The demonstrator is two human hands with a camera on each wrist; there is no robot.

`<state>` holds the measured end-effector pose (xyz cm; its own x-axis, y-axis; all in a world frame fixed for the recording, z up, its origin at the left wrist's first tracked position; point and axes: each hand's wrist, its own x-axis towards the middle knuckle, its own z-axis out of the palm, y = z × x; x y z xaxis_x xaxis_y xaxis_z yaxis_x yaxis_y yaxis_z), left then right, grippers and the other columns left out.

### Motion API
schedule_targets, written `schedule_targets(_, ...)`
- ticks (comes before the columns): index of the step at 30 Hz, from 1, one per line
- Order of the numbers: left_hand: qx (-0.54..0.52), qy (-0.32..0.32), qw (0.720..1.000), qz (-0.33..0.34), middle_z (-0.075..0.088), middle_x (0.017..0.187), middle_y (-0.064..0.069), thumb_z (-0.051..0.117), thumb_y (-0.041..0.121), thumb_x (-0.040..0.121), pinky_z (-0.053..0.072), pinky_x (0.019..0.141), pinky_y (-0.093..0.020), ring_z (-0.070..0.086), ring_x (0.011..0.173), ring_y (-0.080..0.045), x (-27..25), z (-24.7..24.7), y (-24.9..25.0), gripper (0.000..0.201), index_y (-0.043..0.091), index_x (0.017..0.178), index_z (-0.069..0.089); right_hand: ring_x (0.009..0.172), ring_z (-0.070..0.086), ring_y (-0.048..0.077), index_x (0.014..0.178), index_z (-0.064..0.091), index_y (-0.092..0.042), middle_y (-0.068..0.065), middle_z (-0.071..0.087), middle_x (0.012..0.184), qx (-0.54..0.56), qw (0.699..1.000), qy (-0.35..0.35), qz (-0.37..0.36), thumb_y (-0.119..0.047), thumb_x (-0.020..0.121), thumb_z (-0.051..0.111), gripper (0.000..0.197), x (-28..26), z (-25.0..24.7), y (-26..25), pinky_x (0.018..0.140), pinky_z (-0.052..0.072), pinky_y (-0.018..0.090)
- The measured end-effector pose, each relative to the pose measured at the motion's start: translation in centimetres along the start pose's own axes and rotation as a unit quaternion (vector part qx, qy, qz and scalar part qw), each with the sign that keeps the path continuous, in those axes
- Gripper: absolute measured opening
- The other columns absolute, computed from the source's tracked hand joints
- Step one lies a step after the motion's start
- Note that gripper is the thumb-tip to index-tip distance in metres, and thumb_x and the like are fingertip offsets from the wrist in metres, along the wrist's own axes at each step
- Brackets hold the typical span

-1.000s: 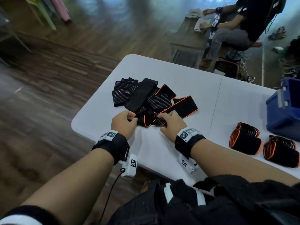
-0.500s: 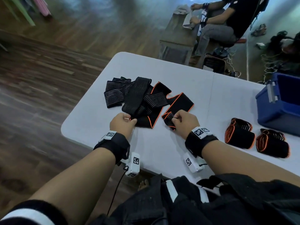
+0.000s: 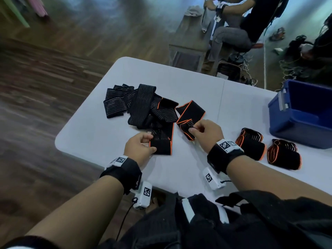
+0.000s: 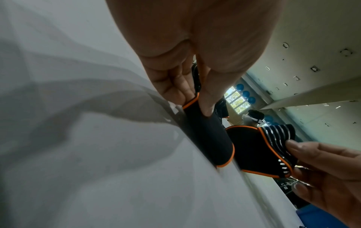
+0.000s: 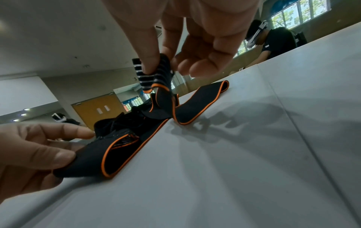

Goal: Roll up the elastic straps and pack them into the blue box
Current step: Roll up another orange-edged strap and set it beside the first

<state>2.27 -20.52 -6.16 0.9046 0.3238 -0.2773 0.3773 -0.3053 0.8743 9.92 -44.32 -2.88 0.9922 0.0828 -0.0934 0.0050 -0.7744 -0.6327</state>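
A black elastic strap with orange edging lies on the white table. My left hand pinches its near flat end between thumb and fingers. My right hand pinches a striped, folded part of orange-edged strap and holds it slightly off the table. Behind both hands sits a loose pile of black striped straps. Two rolled straps rest at the right, in front of the open blue box.
The table's near edge runs just under my wrists, and its left corner is rounded. Another person sits at a wooden bench beyond the far edge. Bags and cables lie on the floor behind the blue box.
My right hand has drawn its strap part to the right, away from the pile. My left hand has pulled the other end toward the near edge, so the strap now lies spread out.
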Motion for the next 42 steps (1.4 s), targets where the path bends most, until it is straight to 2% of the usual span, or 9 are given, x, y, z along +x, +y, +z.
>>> schedule_targets(5,0.062,-0.043,0.997,0.000,0.071,0.102,0.000,0.074,-0.007,0.071,0.049,0.067,-0.019,0.057,0.064,-0.006,-1.8,-0.2,-1.1,0.049,0.022,0.111,0.071,0.095,0.056,0.014,0.111,0.071,-0.021,0.000,0.066,0.104,0.018,0.998,-0.037,-0.053,-0.022,0.094,0.061,0.020,-0.4,0.3,-0.4,0.084,0.037,0.023)
schedule_targets(9,0.052,-0.005,0.999,-0.007,0.067,0.069,0.006,0.079,0.014,0.076,0.051,0.067,-0.024,0.063,0.056,-0.007,-2.9,0.3,-0.9,0.024,0.023,0.098,0.074,0.088,0.058,0.018,0.094,0.066,-0.020,0.001,0.063,0.094,0.015,0.995,-0.071,-0.067,-0.029,0.096,0.057,0.012,-0.9,0.4,-0.8,0.074,0.039,0.027)
schedule_targets(12,0.020,0.045,0.999,0.002,0.069,0.072,0.002,0.084,0.035,0.072,0.054,0.067,-0.029,0.066,0.066,-0.014,-3.2,0.6,0.2,0.022,0.023,0.086,0.071,0.079,0.055,0.017,0.085,0.062,-0.016,0.001,0.061,0.086,0.025,0.994,-0.064,-0.083,-0.029,0.096,0.057,0.018,-1.4,-0.1,-1.0,0.064,0.036,0.023)
schedule_targets(20,0.063,-0.052,0.995,0.058,0.069,0.073,0.012,0.063,-0.006,0.077,0.049,0.069,-0.024,0.063,0.065,-0.003,-2.6,0.8,5.3,0.042,0.029,0.098,0.072,0.077,0.060,0.020,0.080,0.060,-0.020,-0.007,0.061,0.074,0.086,0.993,-0.007,-0.085,-0.024,0.094,0.059,0.014,-0.7,-2.9,-2.3,0.070,0.045,0.032)
schedule_targets(25,0.037,-0.037,0.993,0.108,0.076,0.092,0.005,0.070,0.006,0.072,0.058,0.085,-0.033,0.072,0.087,-0.013,-2.3,0.1,11.2,0.029,0.028,0.088,0.077,0.076,0.064,0.023,0.081,0.060,-0.026,-0.005,0.064,0.076,0.152,0.984,0.032,-0.084,-0.019,0.091,0.062,0.012,0.6,-6.3,-4.1,0.078,0.055,0.045)
schedule_targets(29,-0.029,-0.026,0.986,0.161,0.077,0.091,-0.002,0.086,0.022,0.064,0.060,0.087,-0.043,0.074,0.089,-0.022,-2.1,-0.8,16.4,0.027,0.021,0.088,0.075,0.076,0.066,0.024,0.096,0.062,-0.034,-0.002,0.062,0.076,0.243,0.964,0.049,-0.095,-0.004,0.086,0.056,0.032,1.5,-10.1,-6.2,0.074,0.058,0.050)
schedule_targets(33,-0.048,0.013,0.975,0.217,0.076,0.085,-0.001,0.087,0.027,0.067,0.058,0.082,-0.040,0.073,0.084,-0.020,-1.6,-1.3,21.1,0.024,0.021,0.085,0.072,0.077,0.068,0.018,0.097,0.066,-0.034,0.003,0.065,0.090,0.294,0.945,0.055,-0.134,0.005,0.091,0.055,0.040,1.9,-13.8,-8.1,0.062,0.061,0.036)
schedule_targets(37,-0.106,0.032,0.968,0.226,0.078,0.083,-0.002,0.090,0.026,0.067,0.060,0.081,-0.036,0.074,0.081,-0.015,-1.3,-1.1,24.8,0.026,0.018,0.089,0.078,0.074,0.071,0.015,0.099,0.069,-0.013,0.008,0.071,0.087,0.379,0.913,0.064,-0.141,0.009,0.093,0.055,0.027,1.6,-16.6,-9.5,0.062,0.061,0.031)
schedule_targets(42,-0.175,-0.021,0.953,0.247,0.078,0.092,-0.013,0.066,0.012,0.095,0.061,0.079,-0.040,0.073,0.083,-0.018,-2.5,0.6,27.7,0.016,0.006,0.105,0.076,0.084,0.074,0.028,0.095,0.071,-0.017,0.015,0.074,0.092,0.434,0.883,0.104,-0.147,0.009,0.092,0.057,0.029,1.2,-17.7,-10.4,0.067,0.062,0.040)
